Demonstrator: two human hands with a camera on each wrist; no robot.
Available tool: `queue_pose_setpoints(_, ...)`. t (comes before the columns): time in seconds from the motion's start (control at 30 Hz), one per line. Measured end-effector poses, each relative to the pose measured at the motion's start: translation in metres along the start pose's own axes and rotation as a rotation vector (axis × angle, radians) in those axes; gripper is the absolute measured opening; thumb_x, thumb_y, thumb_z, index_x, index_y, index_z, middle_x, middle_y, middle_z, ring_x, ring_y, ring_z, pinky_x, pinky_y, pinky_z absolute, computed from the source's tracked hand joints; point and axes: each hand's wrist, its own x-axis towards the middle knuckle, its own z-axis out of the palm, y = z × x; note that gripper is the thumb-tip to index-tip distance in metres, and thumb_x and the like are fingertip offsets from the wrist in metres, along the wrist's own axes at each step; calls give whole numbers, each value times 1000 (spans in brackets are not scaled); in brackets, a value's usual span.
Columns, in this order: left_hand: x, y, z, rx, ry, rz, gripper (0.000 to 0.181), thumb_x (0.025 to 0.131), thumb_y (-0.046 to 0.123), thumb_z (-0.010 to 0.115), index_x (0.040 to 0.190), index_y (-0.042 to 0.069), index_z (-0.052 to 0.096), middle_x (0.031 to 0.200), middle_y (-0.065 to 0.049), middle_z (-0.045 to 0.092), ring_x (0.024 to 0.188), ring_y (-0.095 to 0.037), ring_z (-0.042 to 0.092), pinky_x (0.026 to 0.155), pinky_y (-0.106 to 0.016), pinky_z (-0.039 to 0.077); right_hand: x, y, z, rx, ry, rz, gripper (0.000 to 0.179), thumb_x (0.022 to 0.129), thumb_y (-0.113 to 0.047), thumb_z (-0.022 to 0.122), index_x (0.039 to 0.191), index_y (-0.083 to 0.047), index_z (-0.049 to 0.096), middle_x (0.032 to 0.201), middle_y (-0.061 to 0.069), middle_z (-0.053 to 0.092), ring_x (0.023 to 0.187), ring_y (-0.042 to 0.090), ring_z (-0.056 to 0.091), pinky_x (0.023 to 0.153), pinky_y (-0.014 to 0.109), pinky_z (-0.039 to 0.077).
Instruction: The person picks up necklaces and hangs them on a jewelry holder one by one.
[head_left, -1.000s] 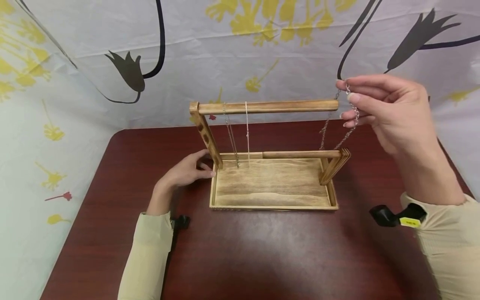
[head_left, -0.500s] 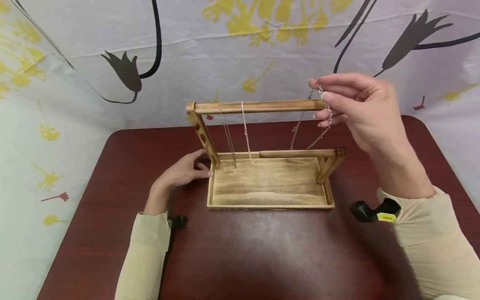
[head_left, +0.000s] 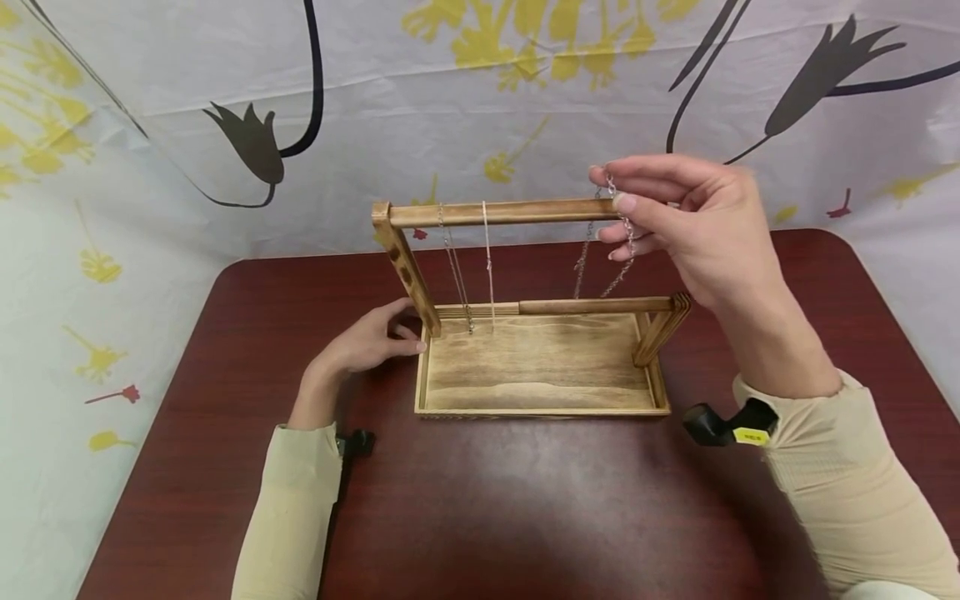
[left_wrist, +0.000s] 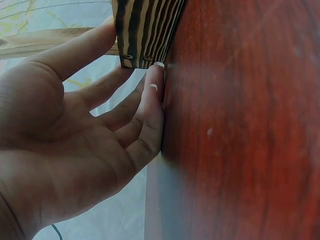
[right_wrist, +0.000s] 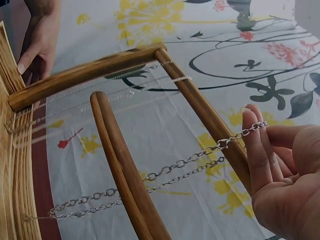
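Note:
A wooden jewelry stand (head_left: 540,212) has an upper rod, a lower rod and a tray base (head_left: 540,367). My right hand (head_left: 708,217) pinches a silver chain necklace (head_left: 628,242) between thumb and index finger, at the free end of the upper rod. Its two strands hang down on either side of that rod; in the right wrist view the looped chain (right_wrist: 175,165) also crosses the lower rod. My left hand (head_left: 367,340) holds the tray's left end, thumb and fingertips against the striped wood (left_wrist: 145,35). Two thin necklaces hang further left: a darker chain (head_left: 456,271) and a pale one (head_left: 489,258).
The stand rests on a dark red table (head_left: 525,500). Behind and beside it hangs a white cloth (head_left: 360,83) printed with flowers. The upright post (head_left: 405,267) joins the upper rod at the left; the lower rod (head_left: 592,307) is carried by a right-hand post.
My right hand has moved left with the chain necklace, bringing it from beyond the rod's end to over it. My left hand has stayed at the stand.

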Motion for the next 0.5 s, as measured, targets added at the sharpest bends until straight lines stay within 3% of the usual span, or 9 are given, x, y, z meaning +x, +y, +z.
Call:
queue_pose_setpoints(0.2, 1, -1, 0, -2, 1, -9, 75, 94, 12, 71, 155, 3, 28, 147, -18, 44, 110, -30, 63, 87, -39, 51, -2, 1, 7, 7, -13, 19, 31, 88, 18, 63, 119, 16, 63, 113, 24, 69, 75, 31, 74, 63, 43, 57)
queue_pose_setpoints(0.5, 0, 0, 0, 3, 1, -20, 76, 94, 13, 70, 156, 3, 26, 146, -18, 45, 110, -30, 62, 88, -40, 50, -4, 4, 16, -69, -9, 51, 31, 88, 14, 66, 119, 14, 64, 116, 21, 69, 79, 29, 74, 64, 40, 57)
